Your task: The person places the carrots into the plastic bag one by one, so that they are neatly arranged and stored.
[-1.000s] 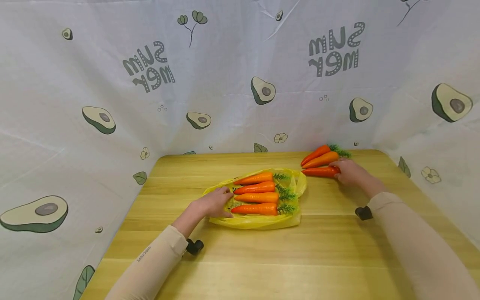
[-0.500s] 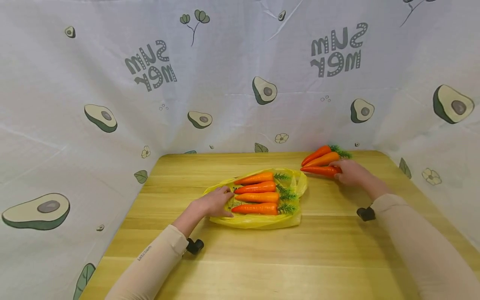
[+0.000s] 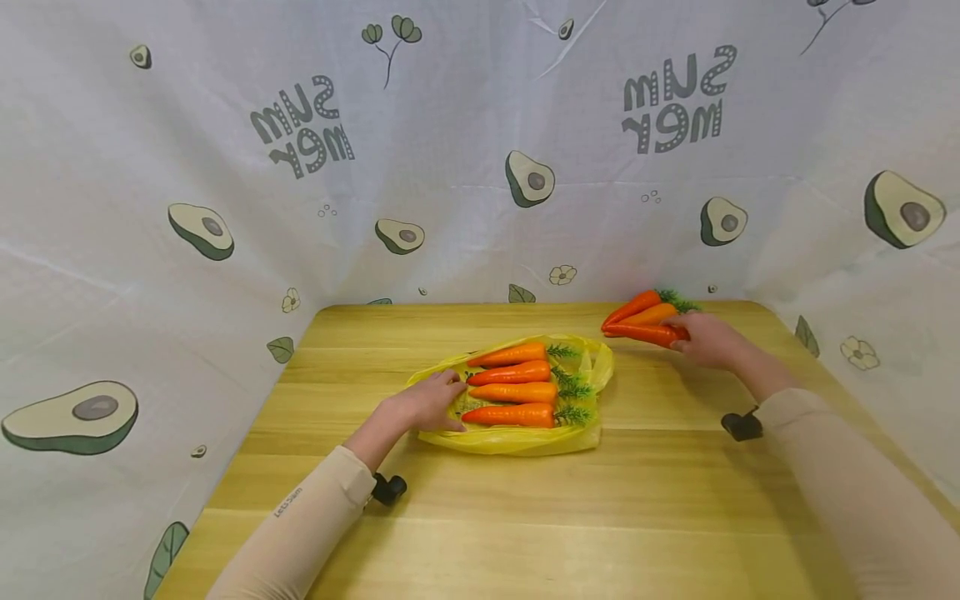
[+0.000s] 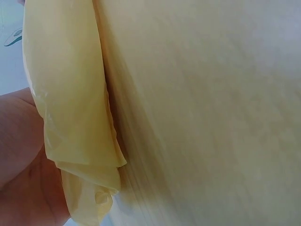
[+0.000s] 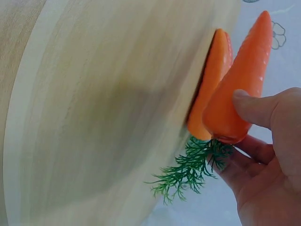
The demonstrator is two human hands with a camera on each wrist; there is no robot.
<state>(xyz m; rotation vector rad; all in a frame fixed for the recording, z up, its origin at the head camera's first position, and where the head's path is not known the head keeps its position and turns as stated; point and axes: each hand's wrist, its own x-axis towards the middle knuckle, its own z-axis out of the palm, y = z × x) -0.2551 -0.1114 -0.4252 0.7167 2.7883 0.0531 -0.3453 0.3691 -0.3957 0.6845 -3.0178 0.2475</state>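
Observation:
My right hand [image 3: 708, 340] pinches a red-orange carrot [image 3: 641, 334] near its thick end, thumb on top. In the right wrist view the held carrot [image 5: 242, 80] is raised over the table, its green top hanging below the fingers. Right behind it lie an orange carrot [image 3: 651, 315] and a red carrot [image 3: 633, 306]. My left hand [image 3: 427, 405] holds the left edge of a yellow plastic bag [image 3: 517, 442], thumb and fingers spread across it. In the left wrist view the bag [image 4: 70, 94] drapes over that hand; its fingertips are hidden. Several carrots [image 3: 513, 392] lie side by side in the spread bag.
Everything lies on a wooden table [image 3: 525, 525]. A white cloth [image 3: 450, 125] printed with avocados stands behind the table and along both sides. The bag's looped handle [image 3: 602, 367] points right, toward the loose carrots.
My right hand has lifted the carrot and moved it slightly back, so it now overlaps the orange carrot behind. The left hand has stayed on the bag.

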